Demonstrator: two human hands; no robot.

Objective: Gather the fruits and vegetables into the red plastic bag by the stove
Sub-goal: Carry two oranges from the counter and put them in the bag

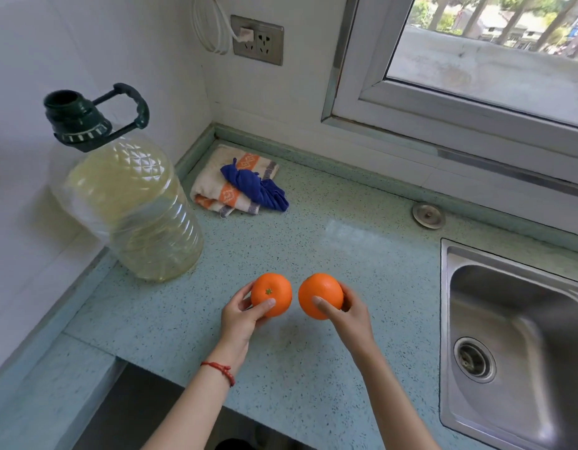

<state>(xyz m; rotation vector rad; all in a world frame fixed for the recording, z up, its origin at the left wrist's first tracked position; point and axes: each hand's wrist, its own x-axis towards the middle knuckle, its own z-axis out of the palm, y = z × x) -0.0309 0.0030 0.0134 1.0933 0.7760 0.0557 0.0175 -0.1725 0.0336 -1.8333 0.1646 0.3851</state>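
Head view, lower middle: left hand [240, 316] and right hand [352, 315] each close fingers around one orange [274, 292], second orange [323, 292]; thumb-and-fingertip holds may slip while carrying.

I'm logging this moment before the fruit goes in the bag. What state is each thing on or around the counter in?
Left orange: held in the left hand, stem end facing the camera.
Right orange: held in the right hand.
Oil jug: upright, capped, handle raised, partly full.
Striped towel: folded, lying flat.
Blue cloth: crumpled on the towel.
Sink: empty, drain open.
Window: closed.
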